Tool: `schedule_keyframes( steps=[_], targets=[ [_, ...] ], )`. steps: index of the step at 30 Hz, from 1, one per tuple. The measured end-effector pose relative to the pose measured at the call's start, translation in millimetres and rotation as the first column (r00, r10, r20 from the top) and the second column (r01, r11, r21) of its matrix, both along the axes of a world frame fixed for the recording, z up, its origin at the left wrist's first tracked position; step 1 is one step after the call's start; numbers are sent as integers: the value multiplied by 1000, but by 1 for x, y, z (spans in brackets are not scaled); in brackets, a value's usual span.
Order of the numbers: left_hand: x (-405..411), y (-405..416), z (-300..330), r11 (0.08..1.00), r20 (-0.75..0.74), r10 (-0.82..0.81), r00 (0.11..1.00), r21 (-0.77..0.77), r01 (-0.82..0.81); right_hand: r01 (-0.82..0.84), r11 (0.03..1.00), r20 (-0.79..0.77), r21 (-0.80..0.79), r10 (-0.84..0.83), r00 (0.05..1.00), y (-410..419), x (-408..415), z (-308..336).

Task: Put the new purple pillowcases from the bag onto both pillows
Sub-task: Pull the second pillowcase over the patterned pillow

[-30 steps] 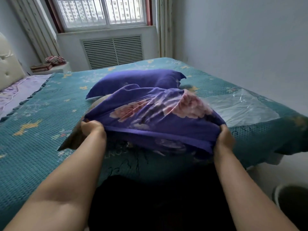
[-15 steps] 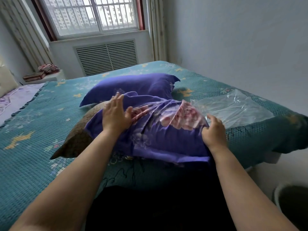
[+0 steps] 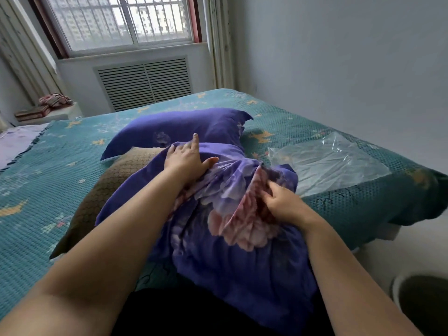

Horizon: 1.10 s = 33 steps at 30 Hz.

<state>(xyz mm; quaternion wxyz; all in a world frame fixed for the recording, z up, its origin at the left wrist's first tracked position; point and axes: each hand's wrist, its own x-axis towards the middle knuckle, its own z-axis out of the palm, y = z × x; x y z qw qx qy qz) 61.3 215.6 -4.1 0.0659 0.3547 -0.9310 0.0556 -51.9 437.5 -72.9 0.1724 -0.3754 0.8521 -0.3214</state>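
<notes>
Two pillows lay on the bed, and only the far one, a plump pillow already in its plain purple case, looked finished. The near one, a brown pillow with a honeycomb-patterned cover, was only partly inside the purple pillowcase printed with pink flowers, which sat bunched over its right part near the bed's near edge; its left part was bare.

The likeliest trouble, as I judged it, was the bunched cloth. With so many folds gathered in the middle, the case could drag on the pillow's corner or twist, leaving the stuffing lumped at one end. The loose near end of the case hung over the bed's edge, so a hard pull could also slide the whole pillow off towards the person.

The left hand lay flat on the far fold of the case, fingers spread and fairly straight, forefinger pointing up, pressing the cloth against the pillow. The right hand was curled, its fingers pinching a gathered ridge of the flowered cloth. Both forearms reached forward from the near edge.

Right of the pillows, the clear plastic bag lay flat on the teal knitted bedspread, apart from the case.
</notes>
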Motion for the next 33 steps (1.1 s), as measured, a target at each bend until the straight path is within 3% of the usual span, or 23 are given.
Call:
schedule_keyframes(
  steps=[2,4,6,8,9,11,13,16,20,22,25,27,29,33],
  targets=[
    [-4,-1,-7,997,-8,56,998,57,-56,-10,998,79,-66,15,997,4,-1,0],
    [-1,0,-14,1000,-68,19,997,20,-18,130,964,219,-234,-78,973,11,-6,6],
    [3,6,-19,998,-155,-37,987,35,42,446,826,247,-345,-379,892,14,-29,2],
    [10,12,-25,996,-240,-51,969,61,68,668,692,309,-273,-595,742,16,-49,-1],
    [15,14,-27,995,-284,-40,958,74,63,692,698,429,-187,-575,696,15,-56,-5],
    [26,15,-28,992,-373,-17,928,111,62,628,769,716,-118,-372,590,5,-73,-22],
    [39,14,-23,979,-425,32,904,196,58,587,795,815,-153,-234,530,-1,-75,-18],
    [50,10,-5,937,-403,159,901,349,-9,519,800,779,-302,-107,618,-5,-60,6],
    [42,12,15,976,-200,123,972,202,-82,459,700,679,-548,51,732,-15,-45,27],
    [30,16,23,981,-183,130,974,166,-100,445,710,612,-546,-26,790,-21,-40,35],
    [10,16,38,953,-232,171,957,287,-101,430,715,348,-552,-271,897,-27,-37,43],
    [-2,18,44,963,-242,112,964,266,-45,432,692,184,-578,-406,895,-31,-29,42],
    [-7,22,47,983,-301,26,953,180,30,450,637,134,-626,-481,867,-30,-19,42],
    [12,-6,45,999,-462,39,886,15,-36,642,490,348,-590,-563,750,-21,-34,35]
  ],
)
